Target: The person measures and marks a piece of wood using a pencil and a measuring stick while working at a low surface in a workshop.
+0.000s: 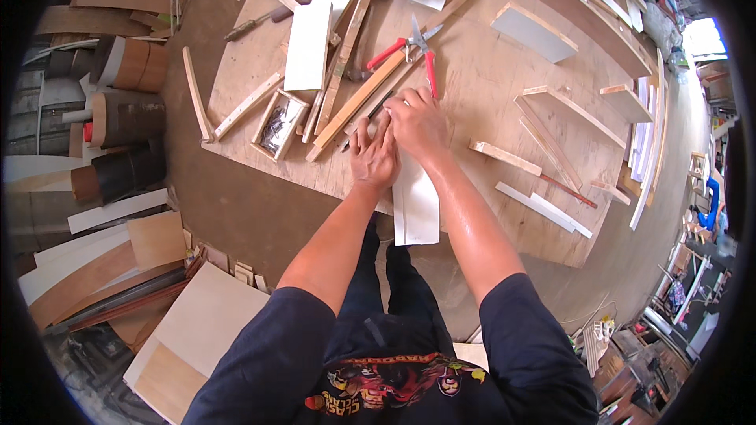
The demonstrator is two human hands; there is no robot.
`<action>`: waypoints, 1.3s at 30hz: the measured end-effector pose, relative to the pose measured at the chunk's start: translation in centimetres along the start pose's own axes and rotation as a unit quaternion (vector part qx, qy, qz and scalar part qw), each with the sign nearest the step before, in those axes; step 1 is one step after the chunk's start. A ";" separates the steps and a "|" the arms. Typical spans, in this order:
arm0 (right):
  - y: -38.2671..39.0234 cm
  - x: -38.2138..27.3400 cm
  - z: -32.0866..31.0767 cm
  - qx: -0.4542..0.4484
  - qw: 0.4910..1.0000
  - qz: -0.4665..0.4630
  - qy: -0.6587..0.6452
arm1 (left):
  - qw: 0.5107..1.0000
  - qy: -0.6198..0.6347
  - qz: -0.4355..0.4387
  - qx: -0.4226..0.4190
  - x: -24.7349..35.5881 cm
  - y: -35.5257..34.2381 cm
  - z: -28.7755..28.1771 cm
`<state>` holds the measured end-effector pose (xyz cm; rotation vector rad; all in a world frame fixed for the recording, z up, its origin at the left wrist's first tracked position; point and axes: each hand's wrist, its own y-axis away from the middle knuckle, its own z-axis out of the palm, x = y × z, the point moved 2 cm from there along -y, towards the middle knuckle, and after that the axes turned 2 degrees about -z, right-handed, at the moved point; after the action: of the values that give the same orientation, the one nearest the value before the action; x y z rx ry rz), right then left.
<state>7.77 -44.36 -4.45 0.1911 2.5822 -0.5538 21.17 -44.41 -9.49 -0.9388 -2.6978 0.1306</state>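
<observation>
My left hand [373,159] and my right hand [419,123] meet at the near edge of the plywood table. A long white board [416,208] lies under them, its near end jutting past the table edge. Closed fingers of my right hand press together at its far part; what they pinch is hidden. My left hand sits close against it, fingers bent, and whatever they grip cannot be made out. A thin dark rod [380,102] lies just beyond the fingers. Red-handled snips [409,51] rest with handles spread beyond my hands, near a long wooden strip [358,102].
Left of my hands stands a small wooden box [281,124] of dark nails or screws, beside a white panel [309,46]. Wood strips [504,157] and upright boards [535,31] occupy the table's right side. Stacked sheets [197,330] stand on the floor at left.
</observation>
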 end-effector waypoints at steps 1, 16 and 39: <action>-1.0 0.5 0.3 -0.001 1.000 -0.004 0.000 | 1.000 -0.007 -0.001 -0.003 0.0 0.0 0.0; -5.1 1.1 0.9 -0.220 0.934 0.279 0.021 | 1.000 0.004 0.004 0.024 0.5 -0.4 -0.5; -5.1 -8.9 6.1 -0.360 0.883 -0.286 0.092 | 0.997 -0.020 0.024 -0.072 -0.4 0.4 0.8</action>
<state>16.92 -51.85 -3.15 -0.8229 2.8171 0.2915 21.49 -44.30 -10.38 -1.0526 -2.7531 -0.0354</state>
